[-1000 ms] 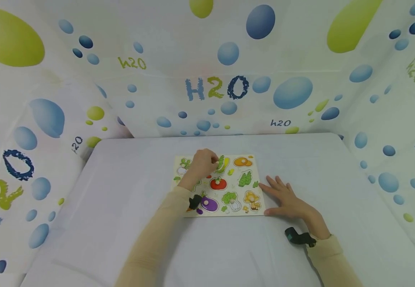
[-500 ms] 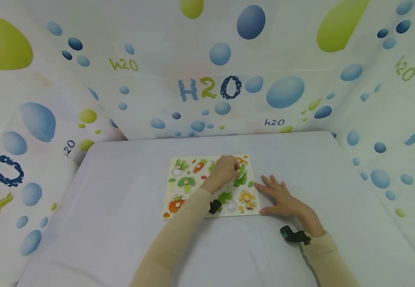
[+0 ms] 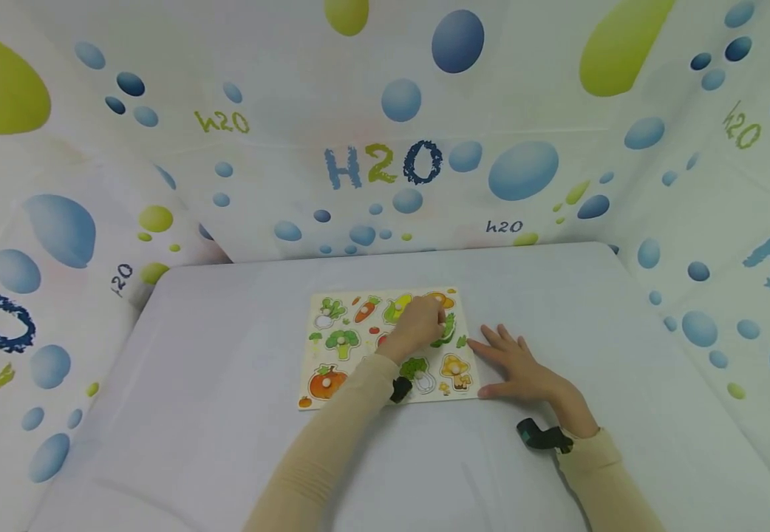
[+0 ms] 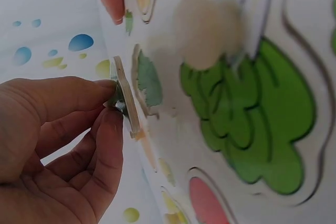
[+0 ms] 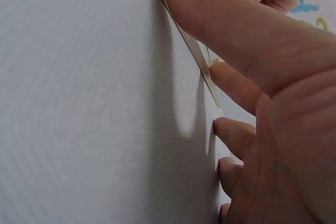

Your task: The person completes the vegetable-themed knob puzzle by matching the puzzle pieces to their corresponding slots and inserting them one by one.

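A wooden knob puzzle board with printed vegetables lies on the table. My left hand reaches over its right half and pinches a green vegetable puzzle piece between thumb and fingertips. In the left wrist view the piece is tilted, close to a green-printed recess in the board. The hand hides much of the piece in the head view. My right hand rests with spread fingers at the board's right edge. Its thumb touches that edge in the right wrist view.
Around the grip lie other pieces in the board: a pumpkin, broccoli, a carrot and mushrooms. A white cloth covers the table. Patterned curtains stand behind and at both sides.
My left hand has moved right across the board with the green piece, from the upper middle to the right side. The right hand stays at the board's edge. The head view has shifted slightly.
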`<state>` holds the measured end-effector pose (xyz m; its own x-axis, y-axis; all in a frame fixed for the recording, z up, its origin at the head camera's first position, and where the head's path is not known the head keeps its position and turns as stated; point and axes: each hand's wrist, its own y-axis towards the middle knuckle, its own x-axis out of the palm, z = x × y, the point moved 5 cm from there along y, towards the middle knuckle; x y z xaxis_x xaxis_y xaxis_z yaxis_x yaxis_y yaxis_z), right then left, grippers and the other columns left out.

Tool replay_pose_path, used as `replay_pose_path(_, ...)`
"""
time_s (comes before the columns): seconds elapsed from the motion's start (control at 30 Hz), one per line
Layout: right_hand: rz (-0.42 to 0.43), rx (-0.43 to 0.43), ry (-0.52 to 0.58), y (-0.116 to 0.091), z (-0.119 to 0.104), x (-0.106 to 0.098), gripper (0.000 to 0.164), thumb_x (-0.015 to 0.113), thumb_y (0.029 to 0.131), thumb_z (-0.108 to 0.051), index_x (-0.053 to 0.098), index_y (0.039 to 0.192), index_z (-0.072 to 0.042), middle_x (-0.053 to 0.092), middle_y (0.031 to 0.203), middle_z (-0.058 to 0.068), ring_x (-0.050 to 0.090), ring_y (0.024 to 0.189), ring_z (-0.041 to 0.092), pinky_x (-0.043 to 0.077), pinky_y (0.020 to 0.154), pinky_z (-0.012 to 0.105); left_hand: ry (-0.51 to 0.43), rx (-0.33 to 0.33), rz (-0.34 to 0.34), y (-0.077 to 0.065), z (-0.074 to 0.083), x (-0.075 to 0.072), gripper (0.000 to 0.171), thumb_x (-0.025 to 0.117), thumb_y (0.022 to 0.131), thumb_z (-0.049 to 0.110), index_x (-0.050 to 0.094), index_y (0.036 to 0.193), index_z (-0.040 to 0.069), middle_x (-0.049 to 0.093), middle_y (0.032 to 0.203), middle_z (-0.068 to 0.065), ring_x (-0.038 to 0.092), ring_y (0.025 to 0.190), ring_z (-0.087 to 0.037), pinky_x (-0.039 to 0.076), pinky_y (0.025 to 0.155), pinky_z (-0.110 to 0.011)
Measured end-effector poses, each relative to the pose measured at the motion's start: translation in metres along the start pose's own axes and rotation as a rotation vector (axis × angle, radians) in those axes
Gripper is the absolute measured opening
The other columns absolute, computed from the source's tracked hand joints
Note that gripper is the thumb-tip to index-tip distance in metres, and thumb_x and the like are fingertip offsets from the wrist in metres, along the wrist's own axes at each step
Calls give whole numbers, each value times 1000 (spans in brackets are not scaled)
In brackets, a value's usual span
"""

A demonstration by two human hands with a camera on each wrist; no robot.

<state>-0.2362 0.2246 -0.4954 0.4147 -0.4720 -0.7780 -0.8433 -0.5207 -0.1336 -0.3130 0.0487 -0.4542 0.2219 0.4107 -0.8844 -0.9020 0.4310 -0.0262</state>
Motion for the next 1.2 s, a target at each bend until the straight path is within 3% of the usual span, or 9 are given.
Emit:
replay_pose_path(0.4, -3, 3, 4, 1, 1, 1, 88, 78, 78, -43, 38, 150, -12, 13, 161, 25, -4, 147, 50, -6, 111, 70, -1, -3, -7, -2, -3, 10, 13, 64, 85, 4, 72, 75, 6, 67, 73, -2, 51, 63, -12, 42, 59, -21)
replay_pose_path(1.2, 5, -5, 18, 0, 1, 3, 89, 78, 77, -43, 38, 150, -12, 13, 161, 25, -5, 147, 50, -7, 111, 70, -27, -39, 3, -3, -4, 13, 10, 66, 88, 6, 75, 83, 5, 71, 81, -3, 56, 71, -13, 49, 68, -23)
